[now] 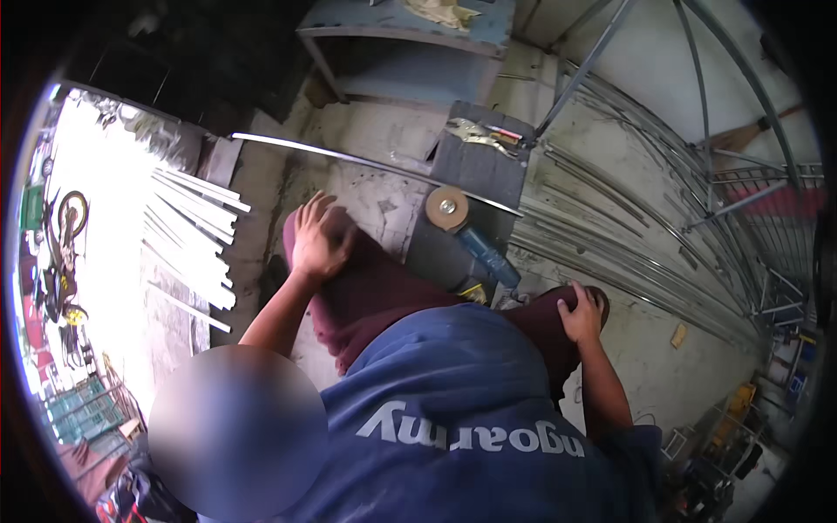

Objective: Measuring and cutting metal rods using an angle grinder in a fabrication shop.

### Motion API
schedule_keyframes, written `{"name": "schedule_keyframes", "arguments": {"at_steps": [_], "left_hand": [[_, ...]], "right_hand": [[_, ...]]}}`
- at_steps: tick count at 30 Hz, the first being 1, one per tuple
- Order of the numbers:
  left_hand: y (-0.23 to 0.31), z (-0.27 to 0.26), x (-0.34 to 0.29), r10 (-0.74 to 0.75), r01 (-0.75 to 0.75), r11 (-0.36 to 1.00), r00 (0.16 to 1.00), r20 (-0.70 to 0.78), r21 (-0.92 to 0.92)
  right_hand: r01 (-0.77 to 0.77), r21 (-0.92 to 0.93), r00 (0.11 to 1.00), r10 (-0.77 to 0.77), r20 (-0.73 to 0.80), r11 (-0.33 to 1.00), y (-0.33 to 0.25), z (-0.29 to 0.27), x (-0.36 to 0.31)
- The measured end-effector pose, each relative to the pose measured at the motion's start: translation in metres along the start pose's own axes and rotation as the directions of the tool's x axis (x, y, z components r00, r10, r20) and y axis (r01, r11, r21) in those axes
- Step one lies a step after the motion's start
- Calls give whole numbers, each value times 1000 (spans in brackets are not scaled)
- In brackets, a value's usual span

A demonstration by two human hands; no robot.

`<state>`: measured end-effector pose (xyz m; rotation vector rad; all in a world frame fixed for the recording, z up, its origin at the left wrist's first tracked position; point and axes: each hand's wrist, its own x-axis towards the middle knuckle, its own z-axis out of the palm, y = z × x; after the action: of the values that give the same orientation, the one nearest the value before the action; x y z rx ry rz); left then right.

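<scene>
My left hand [321,240] rests on my left knee with its fingers spread, holding nothing. Over my right knee lies my right hand [582,314], fingers apart and bent round the trouser cloth [384,279]. Between my knees, an angle grinder [484,253] with a blue body and a brown disc [447,209] lies on a dark grey board [475,166]. A long thin metal tube [349,159] crosses the board just beyond the disc. Farther back on the board are a silvery tool [481,137], its kind unclear, and a thin red-and-white stick [506,133].
Long metal tubes [610,253] lie on the floor to the right, below a metal frame [584,65]. Several pale bars [187,235] are stacked at the left. A blue-grey metal table [410,35] stands ahead. A motorbike [65,261] is at the far left.
</scene>
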<state>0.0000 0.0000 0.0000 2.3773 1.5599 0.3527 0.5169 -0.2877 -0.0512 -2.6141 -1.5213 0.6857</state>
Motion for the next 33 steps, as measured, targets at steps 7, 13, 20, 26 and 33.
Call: {"name": "schedule_keyframes", "arguments": {"at_steps": [7, 13, 20, 26, 33], "left_hand": [[51, 22, -49, 52, -96, 977, 973, -223, -192], [33, 2, -64, 61, -114, 982, 948, -311, -153], [17, 13, -58, 112, -194, 966, 911, -396, -173], [15, 17, -40, 101, -136, 983, 959, -263, -120], [43, 13, -12, 57, -55, 998, 983, -176, 20]], "right_hand": [[374, -13, 913, -371, -170, 927, -64, 15, -11], [53, 30, 994, -55, 90, 998, -123, -22, -2], [323, 113, 941, -332, 67, 940, -165, 13, 54], [236, 81, 949, -248, 196, 968, -215, 63, 114], [299, 110, 899, -318, 301, 948, -193, 35, 142]]}}
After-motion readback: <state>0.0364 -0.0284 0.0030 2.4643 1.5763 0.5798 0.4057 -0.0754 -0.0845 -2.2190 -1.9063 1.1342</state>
